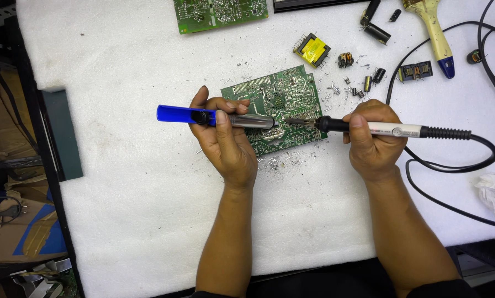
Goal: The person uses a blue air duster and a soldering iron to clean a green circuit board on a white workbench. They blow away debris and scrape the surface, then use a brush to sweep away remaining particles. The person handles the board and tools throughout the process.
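Covering the tabletop (148, 221), white padding carries a green circuit board (275, 99) at centre. Left hand (225, 140) grips a blue desoldering pump (214, 117); right hand (371, 138) grips a soldering iron (391, 129), both tips meeting over the board. Loose components (363, 83) lie nearby.

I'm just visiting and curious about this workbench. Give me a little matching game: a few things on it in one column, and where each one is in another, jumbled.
Things:
1. soldering iron
2. blue desoldering pump
3. yellow transformer
4. paintbrush

Places:
A. top right of the white mat, blue handle end pointing down
B. in the left hand
C. lying loose above the middle circuit board
D. in the right hand

Pairs: 1-D, 2-B, 3-C, 4-A
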